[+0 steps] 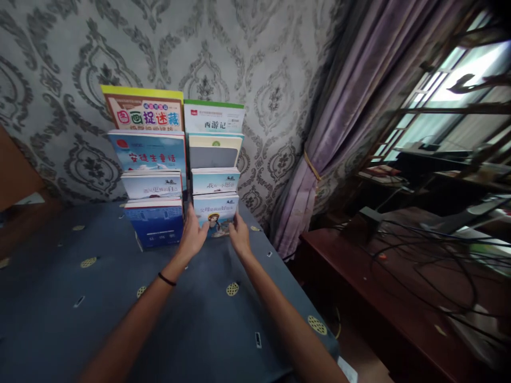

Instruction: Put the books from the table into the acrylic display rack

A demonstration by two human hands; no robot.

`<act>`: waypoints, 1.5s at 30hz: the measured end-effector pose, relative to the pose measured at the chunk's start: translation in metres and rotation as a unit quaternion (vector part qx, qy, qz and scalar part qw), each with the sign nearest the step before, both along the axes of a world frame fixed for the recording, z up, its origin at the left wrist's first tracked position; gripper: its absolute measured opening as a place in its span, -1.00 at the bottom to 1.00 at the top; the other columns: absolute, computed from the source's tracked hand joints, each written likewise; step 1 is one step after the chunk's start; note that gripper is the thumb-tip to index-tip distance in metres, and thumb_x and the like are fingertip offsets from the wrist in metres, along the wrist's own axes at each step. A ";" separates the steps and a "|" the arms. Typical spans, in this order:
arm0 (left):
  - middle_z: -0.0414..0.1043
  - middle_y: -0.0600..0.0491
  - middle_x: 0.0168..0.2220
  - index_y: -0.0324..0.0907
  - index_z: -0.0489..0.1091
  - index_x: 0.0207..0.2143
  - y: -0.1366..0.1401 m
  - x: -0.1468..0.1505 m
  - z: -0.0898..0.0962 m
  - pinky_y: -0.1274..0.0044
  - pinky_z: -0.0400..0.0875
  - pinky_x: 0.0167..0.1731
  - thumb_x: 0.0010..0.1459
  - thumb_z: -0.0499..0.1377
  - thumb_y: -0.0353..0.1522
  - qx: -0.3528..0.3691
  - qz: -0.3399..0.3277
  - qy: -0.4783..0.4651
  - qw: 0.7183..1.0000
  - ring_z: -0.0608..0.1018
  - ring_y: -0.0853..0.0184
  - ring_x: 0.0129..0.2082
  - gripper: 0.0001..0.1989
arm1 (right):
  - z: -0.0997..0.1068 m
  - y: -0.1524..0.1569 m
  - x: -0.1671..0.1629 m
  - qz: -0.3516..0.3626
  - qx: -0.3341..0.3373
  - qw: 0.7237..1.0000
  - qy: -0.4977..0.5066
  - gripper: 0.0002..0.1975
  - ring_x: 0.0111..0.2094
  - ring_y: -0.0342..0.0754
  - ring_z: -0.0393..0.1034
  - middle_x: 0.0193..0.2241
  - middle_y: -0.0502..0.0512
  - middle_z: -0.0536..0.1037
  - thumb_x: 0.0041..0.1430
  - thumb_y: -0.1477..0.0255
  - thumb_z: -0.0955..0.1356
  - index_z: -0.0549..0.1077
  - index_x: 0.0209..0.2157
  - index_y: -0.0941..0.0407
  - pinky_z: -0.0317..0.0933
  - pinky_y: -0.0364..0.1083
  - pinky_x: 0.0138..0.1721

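Observation:
Two columns of upright books stand in tiers on a dark cloth-covered table. At the front of the right column is a light-blue book (pixel 219 207) with a cartoon figure on its cover. My left hand (pixel 194 232) grips its left side, thumb on the cover. On the opposite edge, my right hand (pixel 240 235) holds it the same way. Behind it rise another pale-blue book (pixel 214 180), a cream and grey book (pixel 213 154) and a green-topped book (pixel 215 118). A dark-blue book (pixel 157 226) fronts the left column, close to my left hand.
Patterned wallpaper (pixel 275 80) backs the table (pixel 191 319). A tied purple curtain (pixel 319 143) hangs at the right. Beyond the table's right edge is a reddish-brown desk (pixel 343 266) with tangled black cables (pixel 431 255). Some brown furniture (pixel 18 170) shows at far left.

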State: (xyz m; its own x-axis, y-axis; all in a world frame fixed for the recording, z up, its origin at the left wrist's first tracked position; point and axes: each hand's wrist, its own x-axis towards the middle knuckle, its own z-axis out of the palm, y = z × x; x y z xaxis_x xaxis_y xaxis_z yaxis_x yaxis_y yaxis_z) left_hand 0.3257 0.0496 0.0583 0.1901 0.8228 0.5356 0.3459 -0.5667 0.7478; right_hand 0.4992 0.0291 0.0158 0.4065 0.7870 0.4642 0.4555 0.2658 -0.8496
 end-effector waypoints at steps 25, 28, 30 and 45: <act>0.28 -0.24 0.28 -0.27 0.33 0.11 -0.094 -0.078 -0.085 0.20 0.18 0.32 0.30 -0.09 -0.49 0.038 -0.155 0.329 0.931 0.30 0.14 0.33 -0.61 | -0.052 -0.073 -0.070 0.147 -0.112 0.977 -0.106 -0.73 -0.27 0.00 0.51 -0.37 0.06 0.64 0.06 0.49 0.23 0.58 -0.39 0.06 0.35 -0.03 -0.13; 0.32 -0.24 0.25 -0.27 0.34 0.08 -0.093 -0.078 -0.088 0.20 0.19 0.31 0.29 -0.07 -0.50 0.052 -0.155 0.318 0.934 0.31 0.14 0.31 -0.63 | -0.054 -0.072 -0.071 0.140 -0.112 0.980 -0.081 -0.74 -0.27 0.01 0.51 -0.37 0.07 0.64 0.05 0.46 0.24 0.58 -0.40 0.06 0.36 0.00 -0.11; 0.33 -0.23 0.24 -0.24 0.33 0.09 -0.091 -0.078 -0.092 0.19 0.22 0.29 0.28 -0.07 -0.51 0.051 -0.149 0.293 0.943 0.34 0.14 0.29 -0.62 | -0.057 -0.069 -0.069 0.122 -0.110 0.986 -0.035 -0.75 -0.27 0.01 0.50 -0.37 0.07 0.63 0.06 0.44 0.25 0.57 -0.35 0.07 0.37 0.00 -0.14; 0.50 -0.12 -0.11 -0.31 -0.32 0.41 -0.029 -0.039 -0.078 0.39 0.44 -0.08 0.26 -0.03 -0.42 -0.077 -0.019 0.110 0.991 0.57 0.29 -0.26 -0.25 | -0.032 -0.019 -0.020 0.029 -0.096 0.987 0.125 -0.23 -0.53 -0.15 0.43 -0.39 -0.04 0.49 0.07 0.47 0.25 0.01 0.34 0.14 0.20 -0.24 -0.61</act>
